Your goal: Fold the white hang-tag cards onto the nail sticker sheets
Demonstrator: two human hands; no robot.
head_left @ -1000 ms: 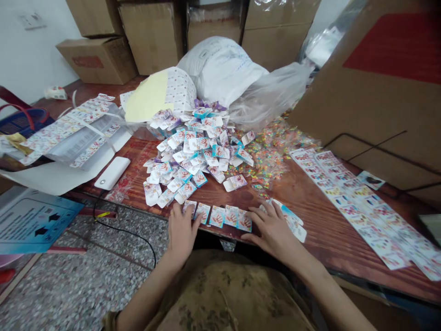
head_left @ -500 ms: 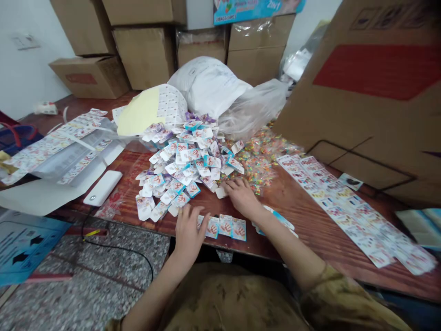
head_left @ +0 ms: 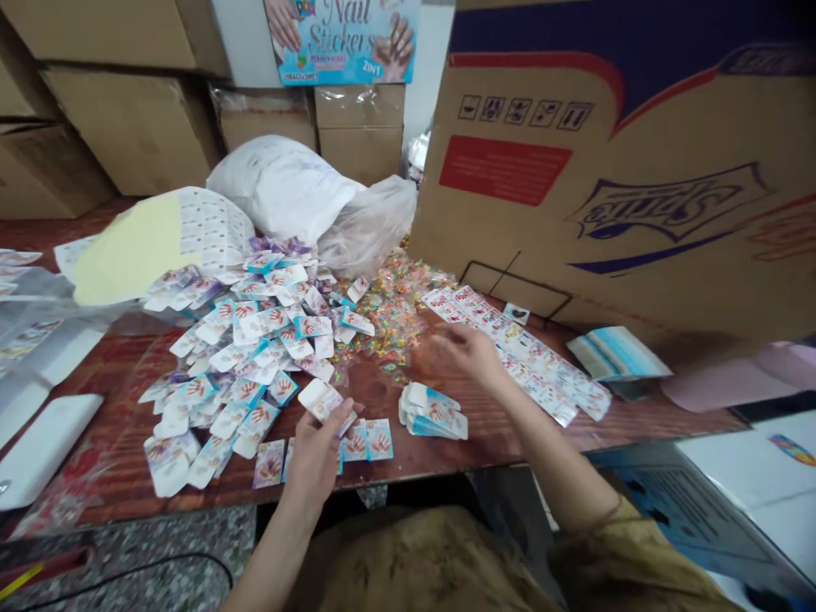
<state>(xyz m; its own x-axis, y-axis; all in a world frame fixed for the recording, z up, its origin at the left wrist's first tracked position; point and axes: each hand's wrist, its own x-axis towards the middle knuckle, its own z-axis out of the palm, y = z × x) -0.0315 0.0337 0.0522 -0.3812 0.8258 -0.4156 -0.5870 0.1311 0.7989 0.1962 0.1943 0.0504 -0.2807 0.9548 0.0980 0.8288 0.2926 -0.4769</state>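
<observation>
One small box (head_left: 320,398) tilts in the curled left hand (head_left: 314,452).

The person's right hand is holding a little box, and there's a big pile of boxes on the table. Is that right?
Not quite: the head view shows the left hand holding the little box. The big pile of boxes is on the table.

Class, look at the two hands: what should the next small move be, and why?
Perhaps the right hand should pinch one of the colourful packets: it is close beside them, while the left hand holds a small carton whose white flap seems to stick out, open. Blur hides whether the right hand holds anything.
</observation>
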